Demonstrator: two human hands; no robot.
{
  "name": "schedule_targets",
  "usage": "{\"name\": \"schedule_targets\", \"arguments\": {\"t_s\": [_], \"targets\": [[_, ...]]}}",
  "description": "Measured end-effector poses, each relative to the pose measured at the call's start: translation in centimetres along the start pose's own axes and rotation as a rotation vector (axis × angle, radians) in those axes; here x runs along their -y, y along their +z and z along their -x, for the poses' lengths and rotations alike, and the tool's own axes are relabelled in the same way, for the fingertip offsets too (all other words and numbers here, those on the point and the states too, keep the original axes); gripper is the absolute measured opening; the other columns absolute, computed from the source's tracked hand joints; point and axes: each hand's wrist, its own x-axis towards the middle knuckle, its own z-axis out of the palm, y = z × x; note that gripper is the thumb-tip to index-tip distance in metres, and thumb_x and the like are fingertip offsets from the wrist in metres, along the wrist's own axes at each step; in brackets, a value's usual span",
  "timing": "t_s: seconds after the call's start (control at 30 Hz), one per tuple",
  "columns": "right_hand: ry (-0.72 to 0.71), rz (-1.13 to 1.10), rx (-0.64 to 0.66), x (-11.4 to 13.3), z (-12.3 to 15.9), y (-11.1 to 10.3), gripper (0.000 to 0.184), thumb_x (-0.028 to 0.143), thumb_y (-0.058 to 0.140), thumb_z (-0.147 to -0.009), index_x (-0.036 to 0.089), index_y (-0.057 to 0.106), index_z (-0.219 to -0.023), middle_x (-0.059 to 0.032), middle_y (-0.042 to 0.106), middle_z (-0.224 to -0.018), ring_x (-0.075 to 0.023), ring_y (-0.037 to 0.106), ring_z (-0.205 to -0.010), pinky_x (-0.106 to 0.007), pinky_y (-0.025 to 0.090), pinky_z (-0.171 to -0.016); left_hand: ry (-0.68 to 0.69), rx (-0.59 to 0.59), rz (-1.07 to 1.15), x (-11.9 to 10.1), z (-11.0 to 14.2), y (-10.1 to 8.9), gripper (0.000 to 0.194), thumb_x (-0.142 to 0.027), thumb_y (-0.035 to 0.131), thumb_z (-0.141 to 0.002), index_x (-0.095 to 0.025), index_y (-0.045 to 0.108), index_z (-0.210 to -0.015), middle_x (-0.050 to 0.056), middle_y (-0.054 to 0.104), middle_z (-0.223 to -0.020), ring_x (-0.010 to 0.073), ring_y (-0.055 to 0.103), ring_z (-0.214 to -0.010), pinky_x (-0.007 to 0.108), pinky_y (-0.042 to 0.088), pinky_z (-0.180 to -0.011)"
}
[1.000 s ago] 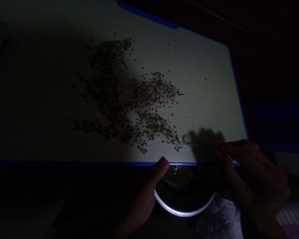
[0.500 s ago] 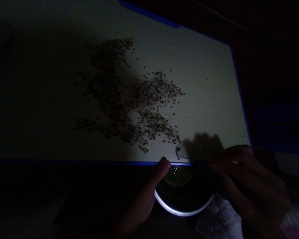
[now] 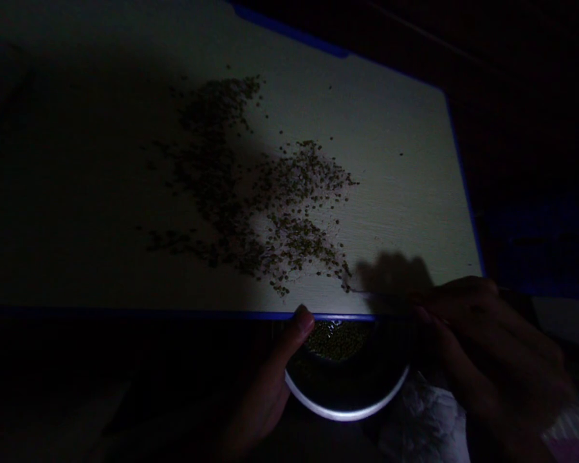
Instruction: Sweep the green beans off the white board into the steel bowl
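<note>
The scene is very dark. Small green seeds (image 3: pixel 289 218) lie scattered over a pale table top (image 3: pixel 395 148) with a blue edge. My left hand (image 3: pixel 265 392) holds a dark bowl with a white rim (image 3: pixel 347 411) just under the table's near edge, thumb on the rim. More seeds (image 3: pixel 335 337) lie inside the bowl. My right hand (image 3: pixel 487 341) is closed on a thin flat piece (image 3: pixel 381 294) that lies low over the table near the edge. Its tip touches the nearest seeds. The hand's shadow falls on the table behind it.
A crumpled pale cloth (image 3: pixel 429 424) lies below the bowl at the lower right. The left part of the table is in deep shadow. Everything beyond the table's edges is too dark to make out.
My right hand has slid the thin piece a little to the left, up to the nearest seeds. The bowl and my left hand have shifted slightly left.
</note>
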Motion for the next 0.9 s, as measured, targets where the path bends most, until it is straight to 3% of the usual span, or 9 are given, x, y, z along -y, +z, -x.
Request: {"name": "schedule_targets", "arguments": {"t_s": [0.17, 0.33, 0.5, 0.67, 0.9], "targets": [[0.009, 0.02, 0.011, 0.0, -0.8, 0.5, 0.032, 0.003, 0.081, -0.098, 0.025, 0.084, -0.121, 0.0006, 0.087, -0.106, -0.02, 0.079, -0.085, -0.044, 0.055, -0.078, 0.011, 0.01, -0.001, -0.2, 0.2, 0.3, 0.113, -0.047, 0.111, -0.067, -0.035, 0.061, -0.168, 0.008, 0.082, -0.156, 0.0444, 0.05, -0.172, 0.058, 0.043, -0.141], [0.051, -0.037, 0.002, 0.3, -0.4, 0.6, 0.038, 0.0, 0.079, -0.098, 0.026, 0.085, -0.125, -0.0006, 0.085, -0.107, -0.0208, 0.078, -0.088, -0.044, 0.054, -0.079, 0.009, 0.016, 0.009, -0.1, 0.4, 0.3, 0.111, -0.057, 0.11, -0.07, -0.034, 0.061, -0.167, 0.009, 0.083, -0.155, 0.0457, 0.052, -0.17, 0.06, 0.042, -0.141], [-0.054, -0.027, 0.067, 0.1, 0.2, 0.0, 0.041, -0.001, 0.077, -0.099, 0.022, 0.084, -0.132, -0.0037, 0.083, -0.114, -0.0206, 0.076, -0.097, -0.042, 0.055, -0.079, 0.019, 0.027, 0.013, 0.0, 0.3, 0.0, 0.111, -0.049, 0.11, -0.074, -0.037, 0.057, -0.171, 0.006, 0.081, -0.157, 0.0433, 0.051, -0.171, 0.058, 0.04, -0.142], [-0.046, 0.001, 0.037, -0.2, 0.3, -0.2, 0.037, -0.001, 0.077, -0.1, 0.022, 0.084, -0.129, -0.0036, 0.083, -0.111, -0.0201, 0.077, -0.095, -0.041, 0.057, -0.078, -0.032, 0.021, 0.001, -0.1, 0.4, 0.2, 0.118, -0.061, 0.11, -0.07, -0.032, 0.058, -0.171, 0.013, 0.084, -0.151, 0.0501, 0.061, -0.161, 0.066, 0.043, -0.138], [-0.02, -0.025, 0.019, 0.0, 0.7, -0.4, 0.043, -0.001, 0.076, -0.1, 0.025, 0.084, -0.134, -0.002, 0.084, -0.109, -0.0211, 0.078, -0.092, -0.043, 0.056, -0.078, 0.029, 0.032, -0.005, -0.1, 0.4, 0.3, 0.113, -0.059, 0.11, -0.071, -0.032, 0.06, -0.169, 0.01, 0.079, -0.16, 0.0452, 0.051, -0.171, 0.059, 0.038, -0.143]]}}
